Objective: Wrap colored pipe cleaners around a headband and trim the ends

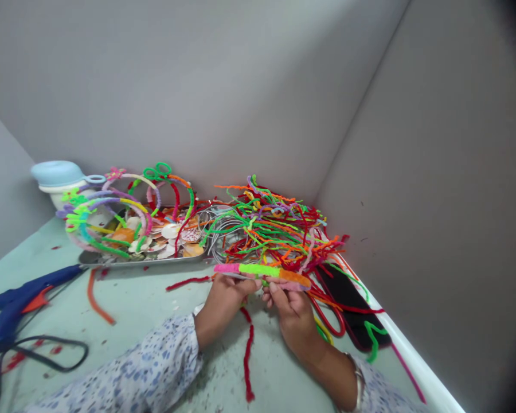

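Observation:
Both my hands hold a curved band wrapped in pipe cleaner (pixel 262 272), pink at its left end, green in the middle and orange at the right. My left hand (pixel 227 293) pinches it near the pink and green part. My right hand (pixel 290 304) grips it under the orange part, fingers closed. Just behind the band lies a big tangle of loose pipe cleaners (pixel 275 226) in red, green and orange. A red pipe cleaner piece (pixel 248 355) lies on the table between my forearms.
A metal tray (pixel 141 261) at the back left holds finished wrapped headbands (pixel 112 212) and round shells. A blue glue gun (pixel 21 301) with its black cord lies at the far left. A black phone-like slab (pixel 352 304) lies at the right. A pale blue lidded pot (pixel 60 178) stands in the corner.

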Action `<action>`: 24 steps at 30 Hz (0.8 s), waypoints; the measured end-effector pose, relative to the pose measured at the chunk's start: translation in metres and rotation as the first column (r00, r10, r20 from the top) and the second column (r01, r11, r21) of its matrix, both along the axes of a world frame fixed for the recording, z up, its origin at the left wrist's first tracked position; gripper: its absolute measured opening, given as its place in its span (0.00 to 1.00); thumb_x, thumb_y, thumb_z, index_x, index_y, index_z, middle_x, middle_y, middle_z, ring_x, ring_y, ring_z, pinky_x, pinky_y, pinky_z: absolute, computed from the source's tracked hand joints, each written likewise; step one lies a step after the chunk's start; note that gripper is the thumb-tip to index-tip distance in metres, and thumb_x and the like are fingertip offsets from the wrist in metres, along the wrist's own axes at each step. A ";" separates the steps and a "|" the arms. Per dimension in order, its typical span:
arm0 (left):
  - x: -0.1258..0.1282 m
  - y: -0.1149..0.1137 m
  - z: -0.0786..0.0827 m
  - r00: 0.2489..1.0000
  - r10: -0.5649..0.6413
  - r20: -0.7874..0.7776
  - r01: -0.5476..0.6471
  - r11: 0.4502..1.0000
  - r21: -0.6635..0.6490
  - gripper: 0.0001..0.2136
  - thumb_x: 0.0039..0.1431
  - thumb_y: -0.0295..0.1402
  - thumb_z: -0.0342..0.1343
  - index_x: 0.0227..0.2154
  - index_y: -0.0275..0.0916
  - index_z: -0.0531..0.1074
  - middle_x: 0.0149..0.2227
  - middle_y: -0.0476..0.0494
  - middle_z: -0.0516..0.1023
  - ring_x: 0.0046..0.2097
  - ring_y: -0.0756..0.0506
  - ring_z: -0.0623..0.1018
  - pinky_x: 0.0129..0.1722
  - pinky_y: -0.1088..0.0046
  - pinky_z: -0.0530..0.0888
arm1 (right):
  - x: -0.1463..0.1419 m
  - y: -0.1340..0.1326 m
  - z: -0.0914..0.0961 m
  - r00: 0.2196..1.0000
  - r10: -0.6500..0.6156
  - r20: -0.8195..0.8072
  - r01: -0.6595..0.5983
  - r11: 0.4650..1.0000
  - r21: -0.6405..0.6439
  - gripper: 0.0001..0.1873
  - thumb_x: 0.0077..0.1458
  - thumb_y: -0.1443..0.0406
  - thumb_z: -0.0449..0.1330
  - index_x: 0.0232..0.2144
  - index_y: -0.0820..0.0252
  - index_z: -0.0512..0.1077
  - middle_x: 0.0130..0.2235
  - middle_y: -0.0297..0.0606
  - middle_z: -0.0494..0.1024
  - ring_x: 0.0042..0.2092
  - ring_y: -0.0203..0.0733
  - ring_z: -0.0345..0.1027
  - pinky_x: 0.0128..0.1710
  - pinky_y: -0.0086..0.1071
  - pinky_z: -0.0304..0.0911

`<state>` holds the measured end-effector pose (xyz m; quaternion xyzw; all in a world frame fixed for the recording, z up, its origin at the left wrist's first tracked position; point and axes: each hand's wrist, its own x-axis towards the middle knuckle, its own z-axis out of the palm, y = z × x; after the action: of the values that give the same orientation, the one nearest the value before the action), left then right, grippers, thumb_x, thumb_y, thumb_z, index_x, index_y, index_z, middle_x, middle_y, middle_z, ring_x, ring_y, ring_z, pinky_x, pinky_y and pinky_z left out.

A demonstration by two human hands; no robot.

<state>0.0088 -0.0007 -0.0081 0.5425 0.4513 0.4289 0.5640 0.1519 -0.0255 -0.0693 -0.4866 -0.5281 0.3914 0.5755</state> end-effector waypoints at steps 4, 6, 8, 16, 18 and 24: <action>0.000 -0.002 0.001 0.999 0.022 -0.032 -0.023 1.000 -0.015 0.14 0.48 0.32 0.57 0.12 0.38 0.62 0.13 0.55 0.59 0.21 0.52 0.61 0.26 0.75 0.62 | 0.000 0.000 0.000 0.999 -0.001 0.050 0.002 1.000 -0.010 0.16 0.60 0.56 0.55 0.29 0.59 0.75 0.27 0.38 0.77 0.28 0.40 0.69 0.29 0.32 0.65; 0.000 -0.002 -0.001 0.999 0.014 -0.051 -0.014 1.000 -0.007 0.11 0.48 0.32 0.56 0.15 0.37 0.65 0.16 0.53 0.63 0.23 0.51 0.63 0.27 0.75 0.62 | 0.000 0.001 0.000 0.998 -0.010 0.063 0.012 1.000 -0.019 0.16 0.60 0.56 0.54 0.27 0.60 0.74 0.27 0.38 0.77 0.28 0.40 0.69 0.29 0.32 0.65; 0.000 -0.001 -0.004 0.996 -0.001 -0.089 0.003 1.000 0.024 0.08 0.49 0.33 0.55 0.18 0.37 0.68 0.21 0.51 0.69 0.26 0.50 0.67 0.29 0.74 0.64 | 0.000 0.001 0.001 0.996 -0.020 0.087 0.023 0.999 -0.035 0.17 0.59 0.56 0.54 0.25 0.60 0.73 0.25 0.38 0.76 0.28 0.40 0.69 0.30 0.32 0.64; 0.000 0.003 -0.012 0.973 0.064 -0.222 -0.046 0.995 0.087 0.08 0.51 0.37 0.53 0.23 0.37 0.69 0.24 0.49 0.72 0.28 0.48 0.69 0.30 0.73 0.65 | -0.001 0.001 0.006 0.996 -0.034 0.087 0.041 0.996 -0.079 0.18 0.59 0.56 0.54 0.22 0.59 0.71 0.24 0.37 0.76 0.27 0.40 0.69 0.31 0.33 0.64; 0.001 0.002 -0.008 0.974 0.073 -0.216 -0.049 0.992 0.112 0.08 0.49 0.35 0.53 0.19 0.38 0.65 0.22 0.51 0.69 0.26 0.49 0.66 0.27 0.73 0.63 | -0.001 0.000 0.007 0.995 -0.023 0.095 0.028 0.998 -0.054 0.17 0.60 0.56 0.54 0.24 0.59 0.71 0.26 0.37 0.76 0.29 0.41 0.70 0.31 0.33 0.64; 0.000 0.001 -0.004 0.975 0.101 -0.196 -0.077 0.989 0.124 0.10 0.46 0.32 0.52 0.14 0.40 0.59 0.16 0.54 0.60 0.22 0.51 0.61 0.23 0.74 0.58 | -0.001 -0.003 0.002 0.992 0.004 0.125 -0.002 1.000 -0.019 0.14 0.61 0.58 0.52 0.29 0.58 0.71 0.28 0.37 0.76 0.30 0.41 0.70 0.32 0.33 0.65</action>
<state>0.0086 0.0000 -0.0121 0.5941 0.5046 0.4218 0.4632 0.1510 -0.0285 -0.0672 -0.5145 -0.5601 0.3660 0.5363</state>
